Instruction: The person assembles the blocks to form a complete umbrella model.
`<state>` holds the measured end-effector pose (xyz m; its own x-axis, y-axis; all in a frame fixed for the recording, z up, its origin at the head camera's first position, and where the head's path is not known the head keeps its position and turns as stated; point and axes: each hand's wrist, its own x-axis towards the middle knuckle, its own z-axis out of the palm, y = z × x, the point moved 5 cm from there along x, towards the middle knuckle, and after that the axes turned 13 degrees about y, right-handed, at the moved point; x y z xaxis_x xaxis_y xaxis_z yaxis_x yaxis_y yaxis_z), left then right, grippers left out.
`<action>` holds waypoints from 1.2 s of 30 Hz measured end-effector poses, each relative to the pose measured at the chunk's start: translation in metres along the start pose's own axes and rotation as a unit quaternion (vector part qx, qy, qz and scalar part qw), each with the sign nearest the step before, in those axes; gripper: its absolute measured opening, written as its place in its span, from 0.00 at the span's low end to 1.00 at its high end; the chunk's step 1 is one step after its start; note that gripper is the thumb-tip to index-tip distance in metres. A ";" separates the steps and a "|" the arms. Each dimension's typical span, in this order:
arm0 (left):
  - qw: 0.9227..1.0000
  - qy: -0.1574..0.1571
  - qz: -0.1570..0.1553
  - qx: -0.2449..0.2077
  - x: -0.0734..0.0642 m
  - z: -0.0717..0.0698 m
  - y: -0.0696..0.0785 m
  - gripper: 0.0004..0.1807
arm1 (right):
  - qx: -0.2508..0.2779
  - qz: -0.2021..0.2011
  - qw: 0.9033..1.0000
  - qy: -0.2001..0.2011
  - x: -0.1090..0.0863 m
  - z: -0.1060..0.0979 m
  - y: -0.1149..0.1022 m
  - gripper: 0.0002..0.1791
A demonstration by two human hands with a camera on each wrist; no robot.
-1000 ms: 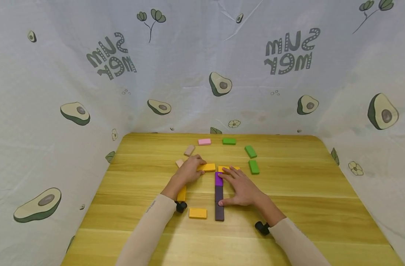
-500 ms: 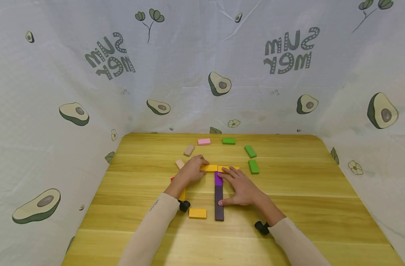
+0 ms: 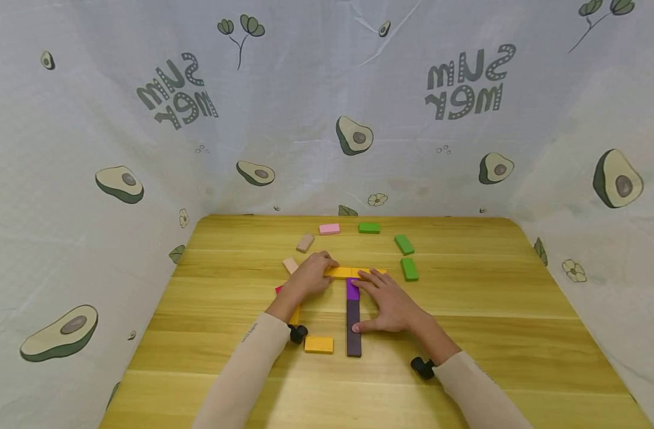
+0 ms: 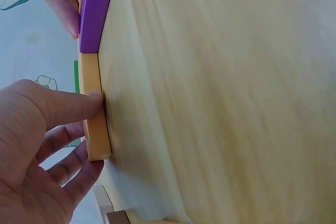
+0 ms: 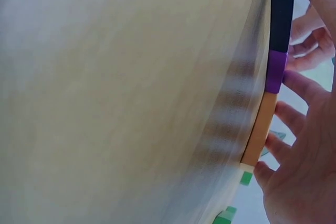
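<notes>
My left hand point(image 3: 310, 275) pinches a yellow wooden block point(image 3: 340, 273), thumb on the near side and fingers on the far side and end. The block lies end to end with a second yellow block point(image 5: 260, 129), forming a crossbar. Below their joint a purple block point(image 3: 352, 290) and two dark blocks point(image 3: 353, 314) run in a line toward me. My right hand point(image 3: 390, 302) is spread over this T shape: fingertips rest on the right yellow block and the purple one, the thumb on the dark blocks.
Around the T, an arc of loose blocks lies on the wooden table point(image 3: 466, 298): several green blocks point(image 3: 409, 269), a pink one point(image 3: 329, 229), a brown one point(image 3: 305, 243), a beige one point(image 3: 291, 265). A yellow block point(image 3: 319, 345) lies nearer me. A patterned curtain point(image 3: 305, 107) stands behind.
My left hand has slid its yellow block slightly to the right, and the gap to the other yellow block has closed. My right hand has stayed in place.
</notes>
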<state>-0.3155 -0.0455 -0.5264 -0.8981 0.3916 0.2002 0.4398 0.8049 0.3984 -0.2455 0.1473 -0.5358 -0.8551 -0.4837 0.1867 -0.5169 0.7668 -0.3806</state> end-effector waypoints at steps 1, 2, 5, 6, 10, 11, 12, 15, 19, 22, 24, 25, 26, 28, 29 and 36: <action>1.000 0.000 -0.001 0.001 0.000 0.000 0.000 0.20 | 0.000 0.000 1.000 0.000 0.000 0.000 0.000 0.60; 1.000 -0.001 -0.002 0.003 -0.001 0.000 0.000 0.20 | 0.001 0.000 1.000 -0.001 0.000 0.000 0.000 0.60; 1.000 0.000 -0.005 0.004 -0.001 0.000 0.001 0.20 | 0.001 0.000 1.000 -0.002 0.000 -0.001 0.000 0.60; 1.000 0.001 -0.005 0.005 -0.001 0.000 0.001 0.20 | 0.001 0.000 1.000 -0.003 0.000 -0.001 -0.001 0.60; 1.000 0.004 -0.003 0.008 -0.002 0.000 0.002 0.20 | 0.001 0.002 1.000 -0.001 -0.001 -0.001 -0.001 0.60; 1.000 0.004 -0.003 0.010 -0.002 0.000 0.002 0.20 | 0.002 0.002 1.000 -0.002 -0.001 0.000 -0.001 0.60; 1.000 0.004 -0.003 0.012 -0.002 0.000 0.002 0.20 | 0.002 0.002 1.000 -0.002 -0.001 -0.001 -0.001 0.60; 1.000 0.005 -0.006 0.014 -0.003 -0.001 0.003 0.20 | 0.001 -0.001 1.000 -0.003 0.000 0.000 0.000 0.60; 1.000 0.007 -0.010 0.011 -0.004 -0.001 0.005 0.20 | -0.001 0.001 1.000 -0.003 -0.001 0.000 0.000 0.60; 1.000 0.007 -0.011 0.011 -0.004 -0.001 0.007 0.20 | -0.002 0.004 1.000 -0.002 -0.001 -0.001 0.000 0.60; 1.000 0.006 -0.012 0.012 -0.004 -0.001 0.007 0.20 | -0.002 0.005 1.000 -0.002 -0.001 -0.001 0.000 0.60; 1.000 0.006 -0.013 0.014 -0.004 -0.001 0.007 0.20 | -0.001 0.005 1.000 -0.002 -0.001 -0.001 0.000 0.60; 1.000 0.004 -0.015 0.015 -0.004 -0.001 0.007 0.20 | -0.001 0.006 1.000 -0.002 -0.001 -0.001 0.000 0.60; 1.000 0.002 -0.014 0.017 -0.005 0.000 0.007 0.21 | -0.001 0.007 1.000 -0.001 -0.002 -0.001 0.000 0.60; 1.000 -0.001 -0.014 0.019 -0.005 0.000 0.007 0.21 | -0.001 0.007 1.000 -0.001 -0.002 -0.001 0.000 0.60; 1.000 -0.013 -0.003 0.024 -0.014 -0.006 0.013 0.31 | 0.001 0.003 1.000 -0.002 -0.001 -0.002 -0.001 0.60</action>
<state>-0.2971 -0.0435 -0.5192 -0.9012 0.3973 0.1732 0.4334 0.8275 0.3570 -0.2441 0.1478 -0.5333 -0.8576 -0.4815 0.1807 -0.5122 0.7687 -0.3830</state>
